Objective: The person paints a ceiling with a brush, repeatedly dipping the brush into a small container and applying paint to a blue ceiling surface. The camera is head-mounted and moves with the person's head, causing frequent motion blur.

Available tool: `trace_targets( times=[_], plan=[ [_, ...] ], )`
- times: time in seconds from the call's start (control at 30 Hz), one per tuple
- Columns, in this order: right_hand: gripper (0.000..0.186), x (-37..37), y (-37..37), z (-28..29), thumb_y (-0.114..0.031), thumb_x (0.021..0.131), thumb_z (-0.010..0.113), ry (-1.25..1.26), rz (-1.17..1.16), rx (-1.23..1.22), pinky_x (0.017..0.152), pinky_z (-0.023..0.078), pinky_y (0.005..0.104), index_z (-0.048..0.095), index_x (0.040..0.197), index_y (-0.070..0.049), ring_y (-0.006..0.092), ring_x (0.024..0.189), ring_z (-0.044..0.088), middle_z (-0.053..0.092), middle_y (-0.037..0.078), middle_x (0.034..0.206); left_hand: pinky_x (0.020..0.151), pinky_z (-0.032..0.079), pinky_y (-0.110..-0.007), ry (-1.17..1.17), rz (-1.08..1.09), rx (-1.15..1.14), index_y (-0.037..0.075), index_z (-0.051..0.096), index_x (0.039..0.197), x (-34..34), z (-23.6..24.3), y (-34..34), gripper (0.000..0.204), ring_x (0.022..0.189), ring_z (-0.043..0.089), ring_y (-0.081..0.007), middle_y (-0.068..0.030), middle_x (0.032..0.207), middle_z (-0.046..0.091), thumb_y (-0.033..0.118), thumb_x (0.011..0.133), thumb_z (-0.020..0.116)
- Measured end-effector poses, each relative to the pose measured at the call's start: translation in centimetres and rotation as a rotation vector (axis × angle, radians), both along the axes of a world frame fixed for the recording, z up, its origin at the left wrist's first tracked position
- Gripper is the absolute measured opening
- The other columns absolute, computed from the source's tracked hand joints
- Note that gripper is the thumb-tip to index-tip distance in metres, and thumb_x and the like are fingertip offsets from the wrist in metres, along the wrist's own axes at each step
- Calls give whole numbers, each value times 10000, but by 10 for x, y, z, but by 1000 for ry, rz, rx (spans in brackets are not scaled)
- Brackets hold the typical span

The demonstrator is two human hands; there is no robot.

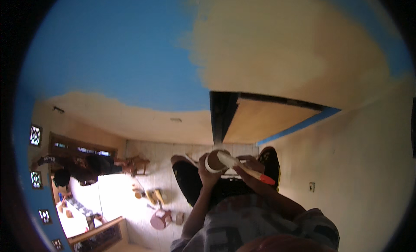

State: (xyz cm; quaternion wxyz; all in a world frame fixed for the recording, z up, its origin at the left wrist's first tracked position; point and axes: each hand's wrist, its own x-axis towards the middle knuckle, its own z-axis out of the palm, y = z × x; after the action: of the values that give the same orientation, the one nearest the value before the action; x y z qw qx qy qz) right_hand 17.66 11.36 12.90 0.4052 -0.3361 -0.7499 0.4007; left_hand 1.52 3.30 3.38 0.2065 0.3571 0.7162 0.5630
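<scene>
My left hand (208, 175) is wrapped round the side of a small round cup (211, 164) with a pale rim and brownish contents. Held over the cup's mouth is a paintbrush (250, 171), its whitish bristles at the cup and its red-tipped handle slanting down to the right. Closed around that brush is my right hand (252, 166), close beside the cup. Both hands are in front of my body, between my knees. Whether the bristles touch the cup's contents is hard to tell.
The wall ahead is part blue (121, 48), part beige (260, 48), above a dark-framed opening (221, 111). At left, another person (86, 167) stands on a wooden stool (139, 165), reaching toward the wall. A pinkish bucket (160, 220) stands on the tiled floor. A socket (311, 187) is at right.
</scene>
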Motion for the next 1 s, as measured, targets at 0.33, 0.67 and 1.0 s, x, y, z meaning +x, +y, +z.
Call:
trace_targets(
  times=[0.33,0.67,1.0],
  plan=[
    [202,-5,-6,18,-179,866,739,46,-29,-152,600,487,242,657,786,-13,84,720,630,670,77,825,889,523,-397,-24,-22,1,56,500,1221,2,16,3,881,1041,635,-279,-136,1125,634,268,502,963],
    [182,9,-12,21,-153,856,746,5,3,-1,689,543,276,677,891,11,149,847,669,664,92,1020,898,514,-385,-47,-19,48,48,502,1220,3,-1,4,868,1042,633,-262,-138,1137,631,265,514,957],
    [213,15,-10,18,-190,895,706,54,-14,-138,710,533,297,661,950,11,179,866,660,642,131,1014,951,475,-380,-91,-16,97,24,516,1234,5,-3,2,878,1085,591,-259,-134,1137,608,208,494,953]
  ],
)
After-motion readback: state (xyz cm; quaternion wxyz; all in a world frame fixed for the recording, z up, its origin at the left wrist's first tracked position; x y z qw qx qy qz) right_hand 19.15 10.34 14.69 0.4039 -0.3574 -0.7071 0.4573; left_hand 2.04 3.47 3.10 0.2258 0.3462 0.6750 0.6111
